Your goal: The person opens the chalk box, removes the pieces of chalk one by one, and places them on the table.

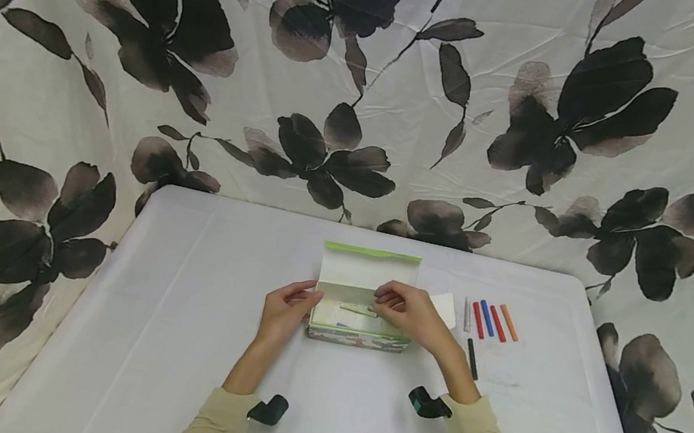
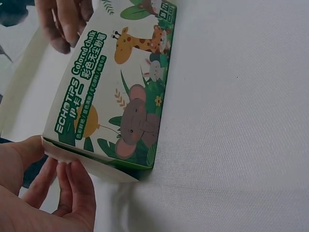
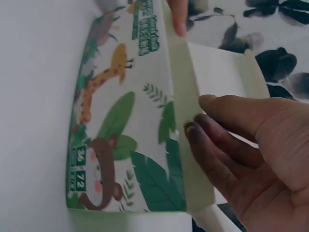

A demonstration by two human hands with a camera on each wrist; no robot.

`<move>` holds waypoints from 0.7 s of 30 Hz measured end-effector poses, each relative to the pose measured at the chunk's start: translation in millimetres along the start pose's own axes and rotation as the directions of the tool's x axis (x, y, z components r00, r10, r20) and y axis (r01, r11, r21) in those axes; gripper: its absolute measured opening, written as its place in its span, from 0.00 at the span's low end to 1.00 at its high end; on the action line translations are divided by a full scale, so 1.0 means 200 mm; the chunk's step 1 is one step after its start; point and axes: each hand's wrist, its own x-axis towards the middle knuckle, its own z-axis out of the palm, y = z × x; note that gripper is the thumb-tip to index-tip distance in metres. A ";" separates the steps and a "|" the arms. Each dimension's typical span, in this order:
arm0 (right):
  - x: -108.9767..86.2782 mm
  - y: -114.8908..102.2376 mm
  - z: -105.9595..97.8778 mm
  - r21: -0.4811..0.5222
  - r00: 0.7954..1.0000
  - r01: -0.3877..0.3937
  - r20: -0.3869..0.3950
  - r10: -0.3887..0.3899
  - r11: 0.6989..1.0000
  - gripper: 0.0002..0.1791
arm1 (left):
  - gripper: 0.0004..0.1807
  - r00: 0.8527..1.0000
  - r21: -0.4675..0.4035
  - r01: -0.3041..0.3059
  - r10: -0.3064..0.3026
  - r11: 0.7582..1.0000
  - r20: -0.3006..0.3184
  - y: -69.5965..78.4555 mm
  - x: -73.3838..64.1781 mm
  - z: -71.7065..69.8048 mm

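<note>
A chalk box (image 1: pixel 357 339) printed with cartoon animals and the words "Colored chalk" (image 2: pixel 84 53) sits on the table, its lid (image 1: pixel 369 270) raised at the back. My left hand (image 1: pixel 288 310) pinches the side flap (image 2: pixel 104 170) at the left end, thumb on the corner and fingertips beneath. Over the opening, my right hand (image 1: pixel 410 311) has its fingers bent, thumb near the fingertips; I cannot tell whether they hold anything. Dark smudges mark these fingertips (image 3: pixel 194 126). Inside the box, a pale green strip (image 1: pixel 357 309) shows below the right hand.
Right of the box lie several slim coloured sticks: a whitish stick (image 1: pixel 467 315), a blue stick (image 1: pixel 487 318), an orange stick (image 1: pixel 509 323) and red ones. A black stick (image 1: pixel 472 358) lies nearer me. A white side flap (image 1: pixel 445 309) juts from the box's right end. Floral cloth (image 1: pixel 342 78) hangs behind the table.
</note>
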 end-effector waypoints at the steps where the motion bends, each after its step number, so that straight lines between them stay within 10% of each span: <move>1: 0.00 0.00 0.01 0.001 1.000 0.010 0.024 -0.010 1.000 0.12 | 0.21 1.000 -0.004 -0.001 0.001 1.000 0.003 0.00 0.00 0.00; 12: 0.07 0.05 0.10 -0.104 0.963 0.012 0.270 0.016 0.994 0.12 | 0.19 1.000 -0.004 -0.002 0.002 1.000 0.004 0.01 0.01 0.02; 21: 0.14 0.06 0.11 -0.198 0.882 -0.053 0.450 0.139 0.979 0.08 | 0.20 1.000 -0.003 0.007 -0.008 1.000 -0.010 0.00 0.00 0.01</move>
